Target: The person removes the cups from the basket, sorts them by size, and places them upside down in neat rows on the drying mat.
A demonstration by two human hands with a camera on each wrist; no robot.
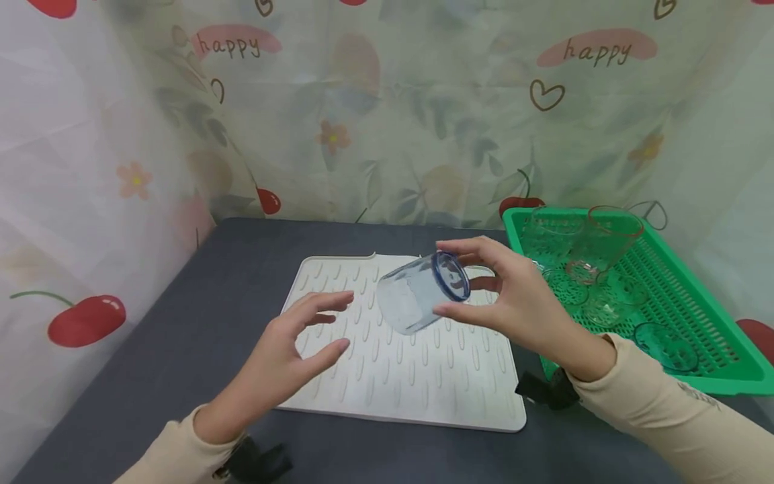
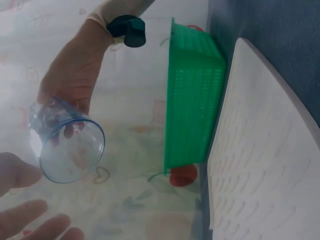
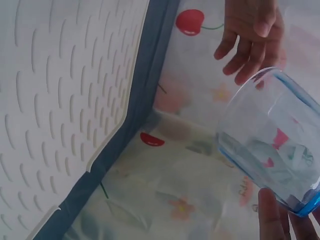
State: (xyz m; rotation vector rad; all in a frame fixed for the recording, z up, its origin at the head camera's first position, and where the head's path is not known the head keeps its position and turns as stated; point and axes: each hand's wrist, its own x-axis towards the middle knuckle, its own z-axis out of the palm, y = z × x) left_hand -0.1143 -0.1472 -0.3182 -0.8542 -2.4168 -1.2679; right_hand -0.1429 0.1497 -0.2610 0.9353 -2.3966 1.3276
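My right hand [image 1: 514,296] grips a clear blue-tinted drinking glass [image 1: 414,296] by its thick blue base, thumb below and fingers above. The glass lies tilted on its side in the air over the white draining mat [image 1: 387,390], its mouth facing left. Just left of that mouth is my left hand [image 1: 290,356], its fingers spread and holding nothing. In the left wrist view the round rim of the glass [image 2: 72,150] faces the left fingers [image 2: 30,220]. The right wrist view has the right fingertips [image 3: 272,215] against the glass near its base.
A green plastic basket [image 1: 701,289] stands right of the mat with several glasses inside, among them a tall pink-rimmed glass [image 1: 607,242] and a blue one [image 1: 665,346]. The dark tabletop [image 1: 211,323] meets patterned curtains at the back and sides.
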